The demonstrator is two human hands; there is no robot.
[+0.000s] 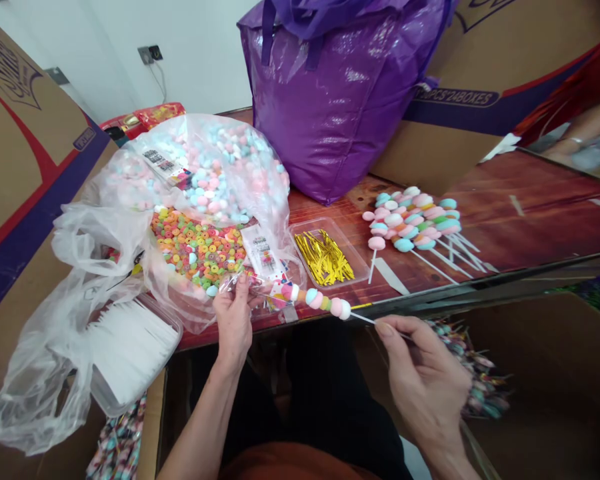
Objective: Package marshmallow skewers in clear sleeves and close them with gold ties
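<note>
My right hand [423, 380] pinches the white stick of a candy skewer [325, 302], threaded with pastel marshmallow-like pieces and ring candies. The skewer lies nearly level over the table's front edge, its candy end pointing left. Between the thumb and fingers of my left hand [236, 320] is a clear printed plastic bag [277, 293]. The skewer's tip meets the bag; how far inside it reaches, I cannot tell. Just beyond the skewer stands a clear tray [363, 257] of gold twist ties [325, 259]. More finished skewers [415, 220] lie piled on the right.
Big plastic bags hold pastel candies [220, 167] and ring candies [200, 247]. A tub of white sticks [130, 350] sits at left. Behind stand a purple bag [330, 100] and cartons [25, 153]. Below the table, boxes contain wrapped skewers [480, 373]. Another person's arm [587, 130] shows far right.
</note>
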